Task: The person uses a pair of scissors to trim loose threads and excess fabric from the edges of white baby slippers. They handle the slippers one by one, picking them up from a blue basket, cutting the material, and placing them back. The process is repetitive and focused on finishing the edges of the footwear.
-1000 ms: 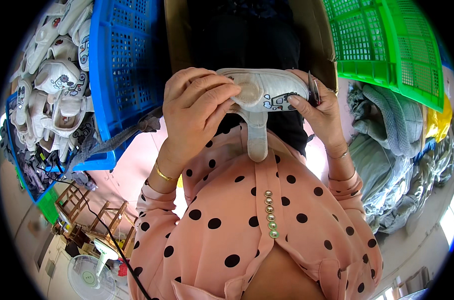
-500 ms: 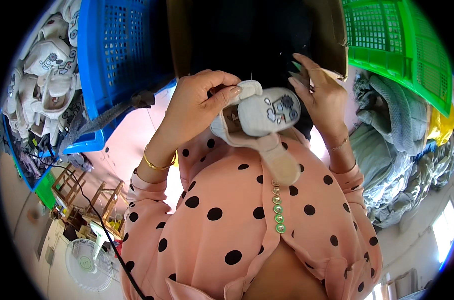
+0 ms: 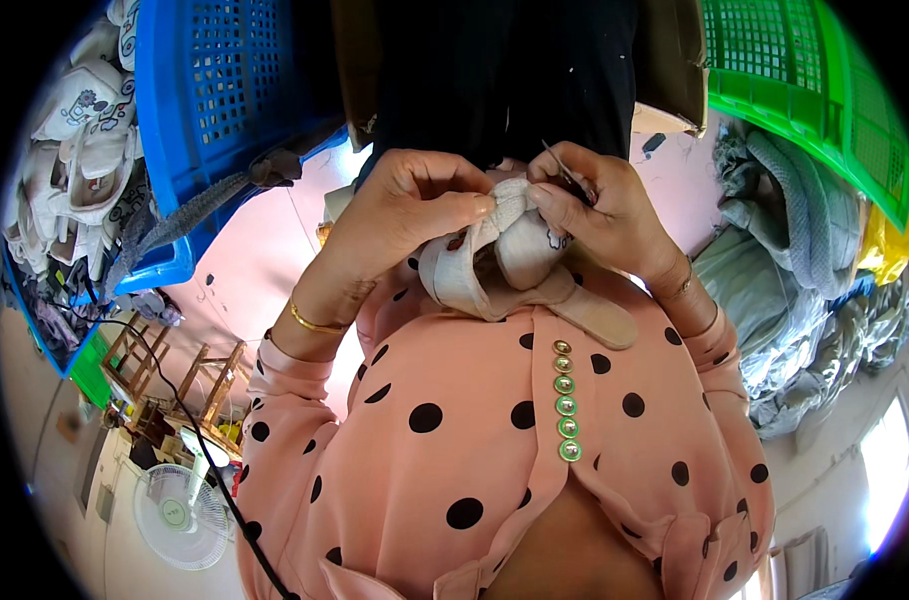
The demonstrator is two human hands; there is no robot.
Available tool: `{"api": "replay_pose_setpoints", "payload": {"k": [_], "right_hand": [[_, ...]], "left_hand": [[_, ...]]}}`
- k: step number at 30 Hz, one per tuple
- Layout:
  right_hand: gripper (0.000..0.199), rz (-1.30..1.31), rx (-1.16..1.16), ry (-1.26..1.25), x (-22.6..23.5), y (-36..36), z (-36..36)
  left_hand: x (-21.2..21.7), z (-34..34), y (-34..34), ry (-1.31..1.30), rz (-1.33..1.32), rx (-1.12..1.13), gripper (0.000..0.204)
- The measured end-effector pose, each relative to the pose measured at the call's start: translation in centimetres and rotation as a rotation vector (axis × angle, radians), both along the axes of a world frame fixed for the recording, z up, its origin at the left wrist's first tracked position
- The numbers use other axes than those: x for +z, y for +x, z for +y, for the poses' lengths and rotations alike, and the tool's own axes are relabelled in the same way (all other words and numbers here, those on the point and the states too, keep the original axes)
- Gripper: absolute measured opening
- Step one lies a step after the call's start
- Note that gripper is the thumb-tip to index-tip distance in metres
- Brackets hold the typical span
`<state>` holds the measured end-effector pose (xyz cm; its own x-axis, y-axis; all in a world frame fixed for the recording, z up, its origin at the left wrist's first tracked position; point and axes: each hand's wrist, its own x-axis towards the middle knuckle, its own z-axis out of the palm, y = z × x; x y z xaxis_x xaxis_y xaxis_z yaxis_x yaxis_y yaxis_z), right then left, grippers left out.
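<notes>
At the far left there is a heap of pale fabric parts (image 3: pixel 80 175), some of them with printed drawings. Just beside it stands a blue crate (image 3: pixel 178 140), whose wall has many small holes, and a grey strip (image 3: pixel 190 218) hangs over its near corner. Lower on this side one can see a white fan (image 3: pixel 177 512) and wooden stools (image 3: pixel 212 378).

In the middle, the left hand (image 3: pixel 395 220) bends inward, and its fingers pinch the upper edge of a pale fabric piece (image 3: pixel 527 262). This piece is between the two hands, just in front of the pink dotted shirt (image 3: pixel 475 420). It has an open loop on its left, a rounded flap with a partly visible drawing, and a tab which points to the lower right.

The right hand (image 3: pixel 610 220) is at the other side of the same upper edge, near the left one. Its fingers grasp a small metal tool (image 3: pixel 572 178), and its thumb touches the fabric; whether these fingers pinch the fabric also, I cannot tell.

Farther right come a cardboard box (image 3: pixel 680 60), a green crate (image 3: pixel 765 95), grey fabric (image 3: pixel 780 255) beneath it, and a yellow bag (image 3: pixel 887 245).
</notes>
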<state>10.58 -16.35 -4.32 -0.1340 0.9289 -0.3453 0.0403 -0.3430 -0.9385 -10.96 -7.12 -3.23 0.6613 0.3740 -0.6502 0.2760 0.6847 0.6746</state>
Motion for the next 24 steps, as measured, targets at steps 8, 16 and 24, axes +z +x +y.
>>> {"api": "replay_pose_setpoints", "payload": {"k": [8,16,24], "right_hand": [[0.036,-0.867,0.096,0.473,2.3,0.7,-0.9],[0.030,-0.963,0.240,0.501,3.2,0.6,0.0],[0.028,-0.990,0.299,0.479,3.8,0.7,0.4]], "left_hand": [[0.3,-0.4,0.2,-0.122,0.032,0.187,0.018],[0.9,-0.5,0.5,-0.125,0.055,0.197,0.016],[1.0,-0.6,0.6,-0.137,0.017,0.224,0.016]]}}
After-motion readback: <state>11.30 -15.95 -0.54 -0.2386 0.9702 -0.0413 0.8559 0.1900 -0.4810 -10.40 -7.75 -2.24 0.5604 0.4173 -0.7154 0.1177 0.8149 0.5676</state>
